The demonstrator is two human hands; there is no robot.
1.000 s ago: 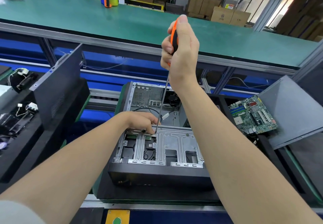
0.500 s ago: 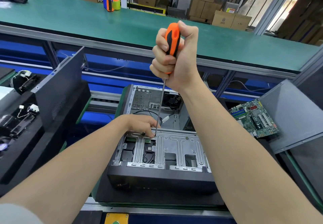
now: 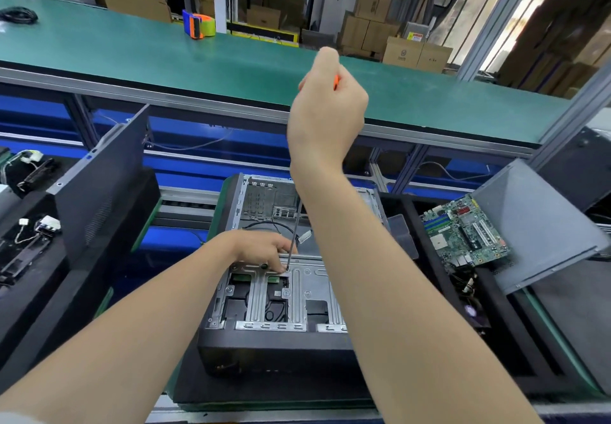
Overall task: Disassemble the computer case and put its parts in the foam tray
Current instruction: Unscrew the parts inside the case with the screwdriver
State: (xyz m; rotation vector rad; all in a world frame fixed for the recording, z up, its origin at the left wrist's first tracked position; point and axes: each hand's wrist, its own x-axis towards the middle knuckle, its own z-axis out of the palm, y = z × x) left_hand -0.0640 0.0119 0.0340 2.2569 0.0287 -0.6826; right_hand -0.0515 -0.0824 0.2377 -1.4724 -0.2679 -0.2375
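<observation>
We stand at a factory line: a long green conveyor belt (image 3: 132,53), aluminium framing (image 3: 487,26), and cardboard boxes (image 3: 373,30) stacked beyond its far edge.

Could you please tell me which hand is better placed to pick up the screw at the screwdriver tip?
Left, probably: the left hand rests on the drive cage with its fingertips beside the screwdriver tip, while the right hand is high above, gripping the handle.
</observation>
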